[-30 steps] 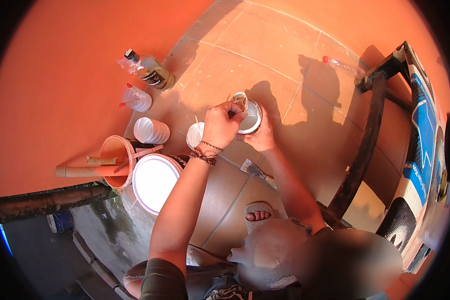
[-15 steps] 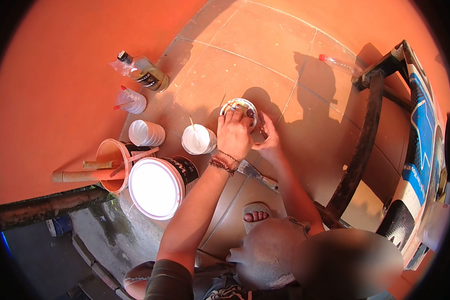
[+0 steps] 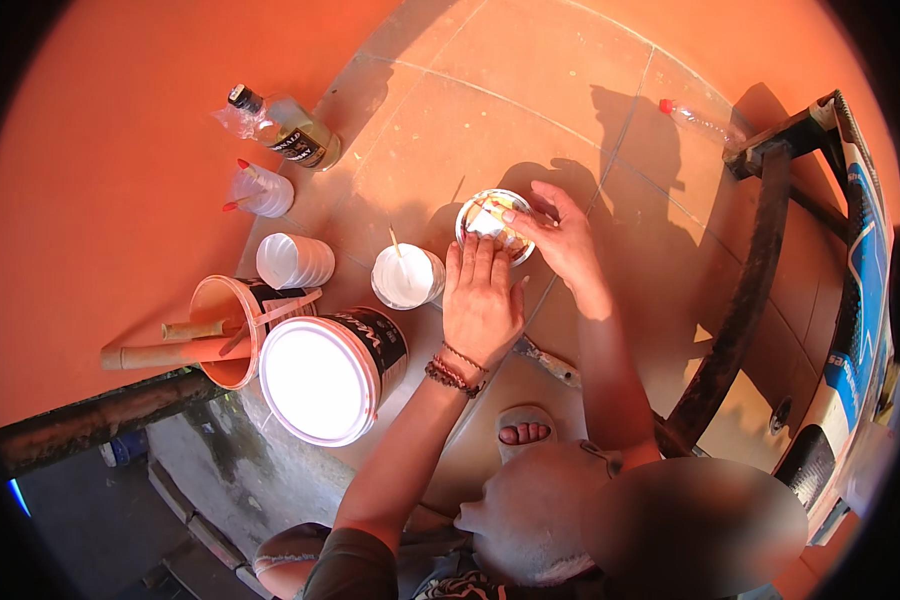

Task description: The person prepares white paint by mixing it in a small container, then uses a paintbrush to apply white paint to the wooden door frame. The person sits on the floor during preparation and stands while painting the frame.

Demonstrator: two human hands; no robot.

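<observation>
A small round white container (image 3: 490, 218) with yellowish contents sits on the orange floor tiles. My right hand (image 3: 562, 238) reaches over it from the right, thumb and fingertips gripping its rim. My left hand (image 3: 480, 298), with beaded bracelets at the wrist, lies flat with straight fingers, fingertips at the container's near rim. Just left of that hand stands a white cup (image 3: 406, 277) with a thin stick in it.
A large white-lidded bucket (image 3: 322, 378) and an orange bucket (image 3: 220, 330) holding wooden sticks stand at the left. Behind them are stacked white cups (image 3: 292, 260), a glass bottle (image 3: 288, 132) and a plastic bottle (image 3: 705, 122). A dark metal frame (image 3: 740, 330) curves along the right.
My left hand has uncurled from a closed grip over the small container and now lies flat at its near rim. My right hand stays on the container.
</observation>
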